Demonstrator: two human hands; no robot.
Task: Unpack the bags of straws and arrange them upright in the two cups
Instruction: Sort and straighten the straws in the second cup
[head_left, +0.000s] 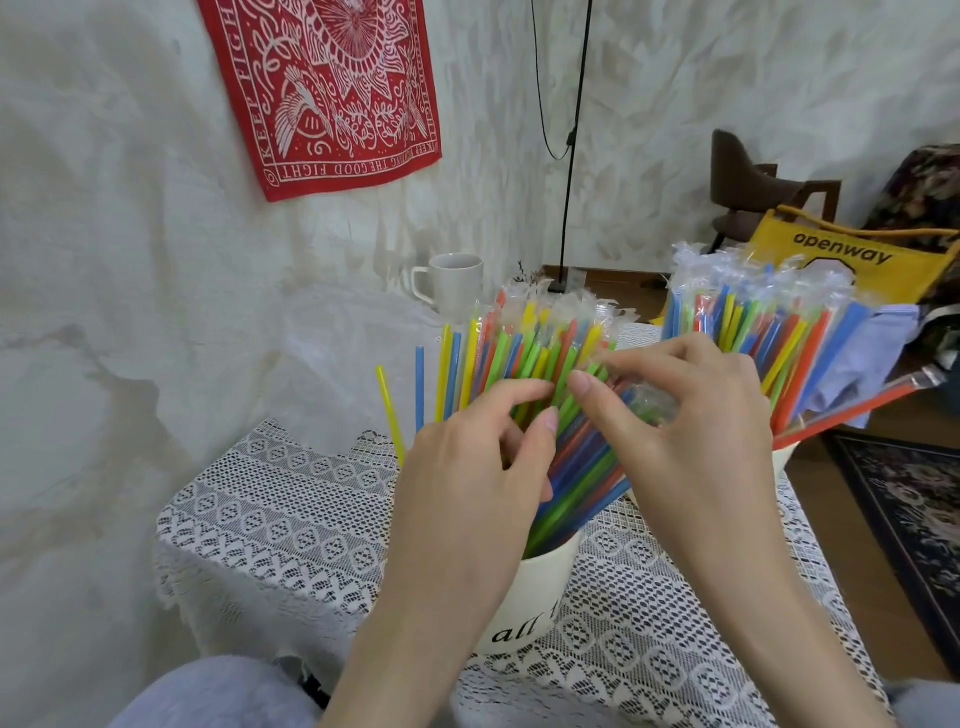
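— What is the person wearing?
— Nothing on the arms: both forearms are bare, with no sleeves showing. The left hand (467, 467) and right hand (691, 431) have short, unpainted nails.
— And lower down?
— Pale blue-grey cloth over the knee (218, 691), at the lower left of the frame.
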